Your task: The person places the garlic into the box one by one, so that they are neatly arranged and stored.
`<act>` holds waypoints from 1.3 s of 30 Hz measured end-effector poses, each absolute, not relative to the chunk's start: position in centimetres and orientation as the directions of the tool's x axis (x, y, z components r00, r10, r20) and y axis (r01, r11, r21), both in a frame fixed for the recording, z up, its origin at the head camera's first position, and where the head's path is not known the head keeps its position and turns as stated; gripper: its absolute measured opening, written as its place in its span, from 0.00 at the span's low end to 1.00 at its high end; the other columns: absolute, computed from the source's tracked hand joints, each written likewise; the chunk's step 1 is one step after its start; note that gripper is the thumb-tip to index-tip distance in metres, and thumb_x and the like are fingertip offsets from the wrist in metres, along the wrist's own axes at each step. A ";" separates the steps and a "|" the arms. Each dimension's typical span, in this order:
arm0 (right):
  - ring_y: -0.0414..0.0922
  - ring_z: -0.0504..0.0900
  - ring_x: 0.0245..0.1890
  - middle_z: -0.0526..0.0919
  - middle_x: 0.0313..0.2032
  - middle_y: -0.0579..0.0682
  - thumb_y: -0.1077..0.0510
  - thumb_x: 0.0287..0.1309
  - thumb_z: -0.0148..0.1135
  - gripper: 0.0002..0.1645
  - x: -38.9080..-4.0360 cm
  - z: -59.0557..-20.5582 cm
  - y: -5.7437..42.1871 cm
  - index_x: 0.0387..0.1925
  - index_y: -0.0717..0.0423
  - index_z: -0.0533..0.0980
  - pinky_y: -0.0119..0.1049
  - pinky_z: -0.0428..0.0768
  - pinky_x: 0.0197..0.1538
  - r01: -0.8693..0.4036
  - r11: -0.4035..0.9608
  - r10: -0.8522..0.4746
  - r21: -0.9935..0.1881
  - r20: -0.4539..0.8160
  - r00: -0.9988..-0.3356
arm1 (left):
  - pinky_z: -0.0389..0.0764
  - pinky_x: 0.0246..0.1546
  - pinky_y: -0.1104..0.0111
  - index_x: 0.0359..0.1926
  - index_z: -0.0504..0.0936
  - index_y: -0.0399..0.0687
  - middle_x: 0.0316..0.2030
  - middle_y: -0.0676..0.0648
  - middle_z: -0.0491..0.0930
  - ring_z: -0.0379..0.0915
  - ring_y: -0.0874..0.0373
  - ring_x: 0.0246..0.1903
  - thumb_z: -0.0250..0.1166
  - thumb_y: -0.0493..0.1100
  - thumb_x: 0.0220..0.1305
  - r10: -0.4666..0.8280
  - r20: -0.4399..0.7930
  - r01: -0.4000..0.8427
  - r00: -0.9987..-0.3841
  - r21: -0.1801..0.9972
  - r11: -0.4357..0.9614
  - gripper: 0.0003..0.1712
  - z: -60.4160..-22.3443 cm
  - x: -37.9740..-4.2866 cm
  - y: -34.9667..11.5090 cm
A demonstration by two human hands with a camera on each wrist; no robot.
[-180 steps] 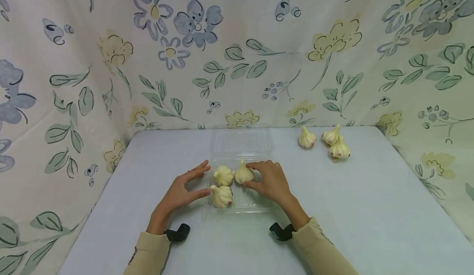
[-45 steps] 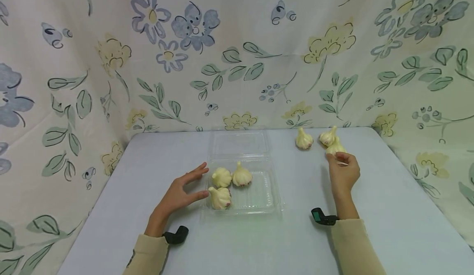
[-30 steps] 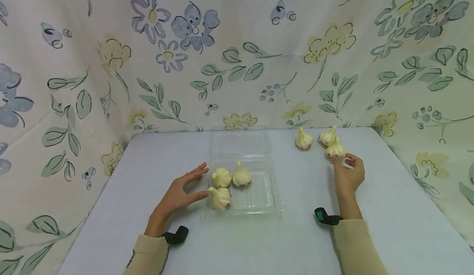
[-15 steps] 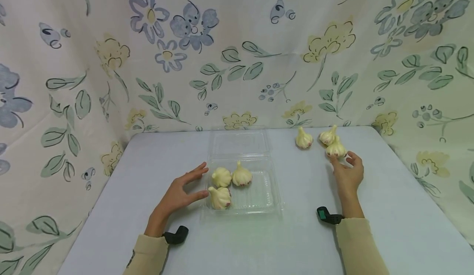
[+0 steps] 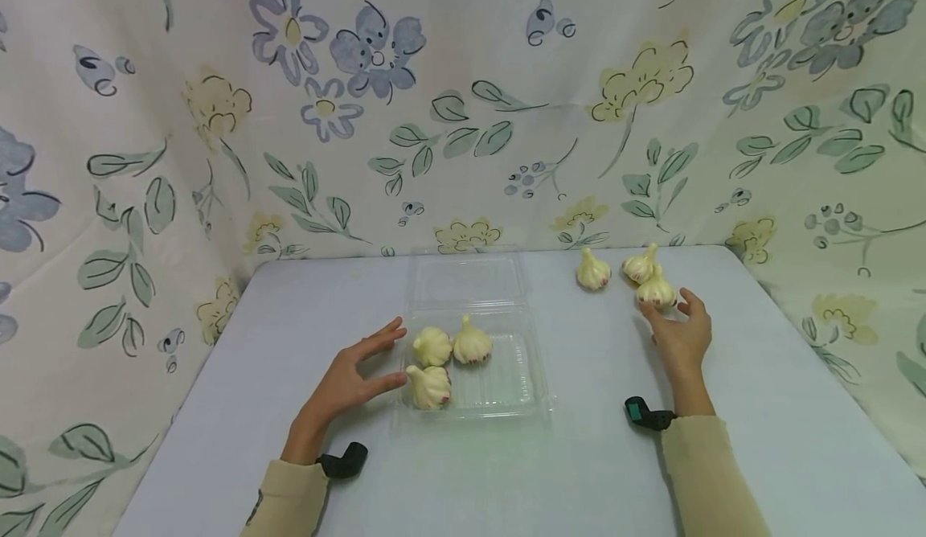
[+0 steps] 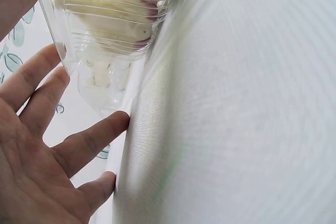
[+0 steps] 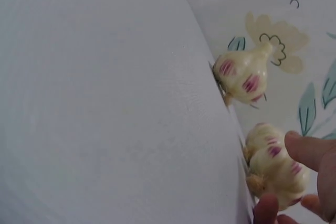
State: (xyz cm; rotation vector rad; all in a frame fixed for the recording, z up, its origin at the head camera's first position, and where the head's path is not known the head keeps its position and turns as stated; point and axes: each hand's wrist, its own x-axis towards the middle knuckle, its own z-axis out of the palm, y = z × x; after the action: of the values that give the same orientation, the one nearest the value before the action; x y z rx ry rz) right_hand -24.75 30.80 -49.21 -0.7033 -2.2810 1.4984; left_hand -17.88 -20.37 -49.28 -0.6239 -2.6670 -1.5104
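At lower left of the head view, the left hand (image 5: 347, 376) comes up from a beige sleeve (image 5: 285, 493), fingers spread wide and holding nothing, thumb and fingertips at the left edge of a clear plastic container (image 5: 506, 368). The left wrist view shows its fingers fanned out by the clear wall.

The container sits at centre, its lid (image 5: 466, 280) flat behind it. In its left half are three cream garlic bulbs: the rear-left bulb (image 5: 432, 347), neck pointing left; the front-left bulb (image 5: 430, 387), neck tipped to upper left; and the upright bulb (image 5: 472, 342), reddish marks round its base.

At upper right, on the pale table (image 5: 463, 481), the lone bulb (image 5: 593, 270) stands neck up, with purple patches low down. Further right come the back bulb (image 5: 639, 265) and, just in front, the near bulb (image 5: 656, 289), both creamy, with purple streaks and tan root ends in the right wrist view.

The right hand (image 5: 680, 340) reaches up to the near bulb, thumb left, curved fingers right; whether they grip it I cannot tell.
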 end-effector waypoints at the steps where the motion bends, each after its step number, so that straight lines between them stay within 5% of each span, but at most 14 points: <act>1: 0.33 0.73 0.31 0.65 0.70 0.60 0.42 0.60 0.71 0.52 -24.9 -49.3 30.9 0.78 0.50 0.58 0.20 0.79 0.25 0.229 0.333 0.558 -0.915 -0.004 -0.830 | 0.58 0.73 0.37 0.71 0.74 0.50 0.77 0.57 0.62 0.64 0.45 0.74 0.77 0.50 0.58 0.333 0.204 0.346 -0.921 0.821 0.454 0.41 -49.3 -17.9 -20.4; 15: 0.55 0.68 0.61 0.67 0.68 0.65 0.36 0.63 0.65 0.49 -25.8 -49.5 31.6 0.78 0.49 0.60 0.22 0.76 0.20 0.216 0.435 0.504 -0.874 0.038 -0.863 | 0.59 0.73 0.36 0.71 0.73 0.50 0.77 0.57 0.62 0.64 0.44 0.73 0.77 0.50 0.59 0.334 0.210 0.352 -0.919 0.820 0.451 0.41 -49.4 -17.9 -20.5; 31: 0.34 0.74 0.30 0.65 0.69 0.59 0.36 0.62 0.67 0.50 -25.6 -49.2 32.2 0.77 0.48 0.59 0.26 0.81 0.24 0.260 0.363 0.485 -0.895 -0.057 -0.873 | 0.58 0.74 0.38 0.71 0.73 0.49 0.77 0.57 0.62 0.64 0.45 0.74 0.77 0.50 0.58 0.337 0.208 0.349 -0.918 0.828 0.439 0.41 -49.3 -17.8 -20.5; 39: 0.33 0.75 0.26 0.66 0.63 0.51 0.35 0.61 0.68 0.52 -25.4 -49.3 32.6 0.79 0.46 0.57 0.26 0.82 0.25 0.273 0.306 0.479 -0.912 -0.100 -0.872 | 0.59 0.73 0.38 0.71 0.73 0.50 0.77 0.57 0.62 0.65 0.45 0.73 0.77 0.50 0.58 0.334 0.208 0.349 -0.919 0.824 0.447 0.41 -49.4 -17.9 -20.5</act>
State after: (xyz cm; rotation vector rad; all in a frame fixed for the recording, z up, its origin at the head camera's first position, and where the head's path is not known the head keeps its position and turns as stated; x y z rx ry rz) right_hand -25.45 32.56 -49.27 -0.6942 -2.3786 1.6019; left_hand -17.89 -20.46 -49.38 -0.6276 -2.6589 -1.5199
